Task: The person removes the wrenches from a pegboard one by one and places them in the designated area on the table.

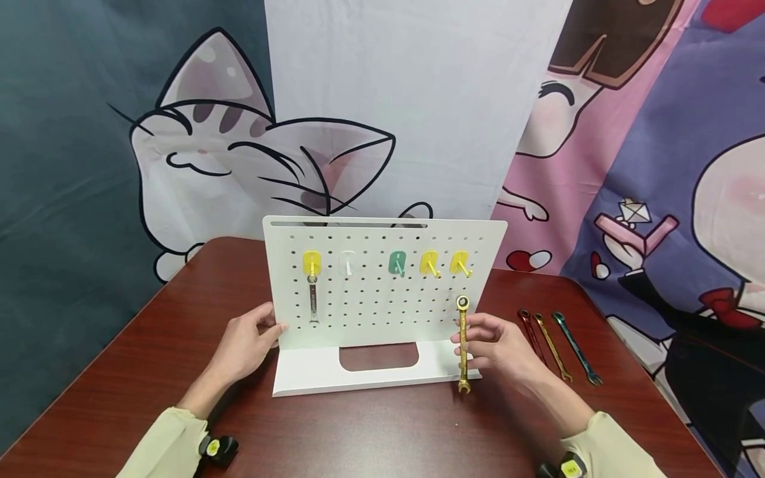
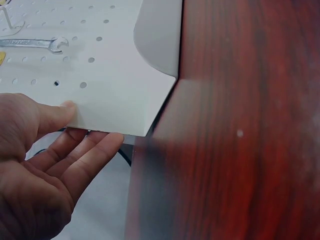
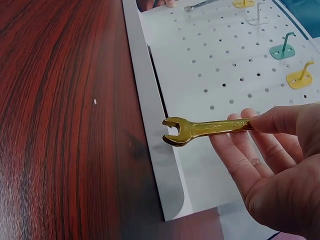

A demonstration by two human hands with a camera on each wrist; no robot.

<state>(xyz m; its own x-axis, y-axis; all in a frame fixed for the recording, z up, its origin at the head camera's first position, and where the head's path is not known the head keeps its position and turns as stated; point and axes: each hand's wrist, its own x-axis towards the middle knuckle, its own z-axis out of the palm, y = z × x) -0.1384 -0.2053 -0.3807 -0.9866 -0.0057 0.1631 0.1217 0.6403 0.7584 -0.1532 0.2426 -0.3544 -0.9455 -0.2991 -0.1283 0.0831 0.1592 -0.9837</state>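
Observation:
A white pegboard [image 1: 382,312] stands on the table with several hooks along its upper part. My left hand [image 1: 244,342] grips the board's left edge, thumb on the front face and fingers behind, as the left wrist view shows. In front of the board's lower right part, my right hand [image 1: 499,345] holds a gold combination wrench [image 1: 463,345] upright, ring end up and open end down. The right wrist view shows the thumb pinching the wrench shaft [image 3: 220,126] against the fingers. A silver wrench [image 1: 313,302] hangs from the left yellow hook [image 1: 312,263].
Right of the board lie a red wrench [image 1: 532,335], another gold wrench [image 1: 552,346] and a blue-green wrench [image 1: 576,348] on the brown table [image 1: 370,431]. A clear hook [image 1: 347,263], a green hook [image 1: 397,263] and two yellow hooks [image 1: 429,263] carry nothing. Printed cloth hangs behind.

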